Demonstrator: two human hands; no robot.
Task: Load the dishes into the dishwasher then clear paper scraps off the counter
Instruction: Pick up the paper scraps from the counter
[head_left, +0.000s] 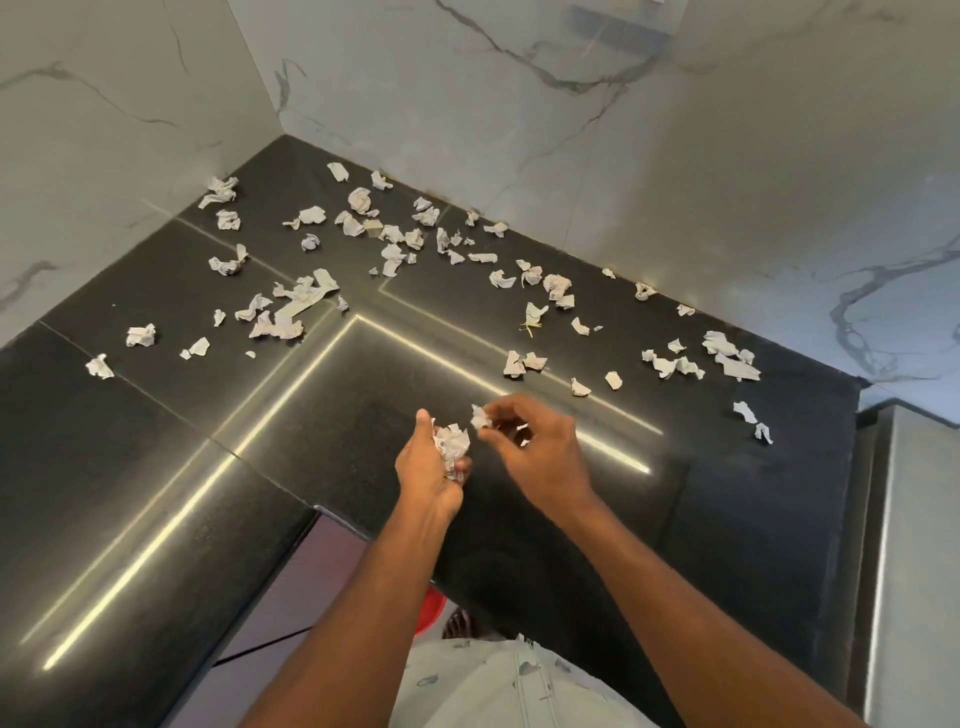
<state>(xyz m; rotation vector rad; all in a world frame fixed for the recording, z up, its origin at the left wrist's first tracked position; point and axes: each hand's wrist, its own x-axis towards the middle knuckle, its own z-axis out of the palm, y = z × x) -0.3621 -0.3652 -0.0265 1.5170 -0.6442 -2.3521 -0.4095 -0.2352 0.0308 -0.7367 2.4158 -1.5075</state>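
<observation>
Left hand (431, 467): hovering above the near part of the black table (322, 447), its fingers curling up around a wad of gathered scraps (453, 446) lying in the palm. Right hand (535, 447): hovering just beside the left one, its fingers (493, 421) pinching a single crumpled scrap (479, 415) close to the wad, the two not quite touching. Loose paper scraps (363, 228): lying scattered over the far part of the table, thickest toward the corner where the two marble walls (467, 104) are meeting, with a trail running along the right wall out to the table's right end and a few outliers sitting at the left. One larger flattened cluster (296, 306): lying left of centre, near a bright seam in the table. Person's pale patterned garment (498, 686): showing at the bottom edge, between the two forearms. Red object (430, 605): peeking out below the table edge; what it is cannot be told.
</observation>
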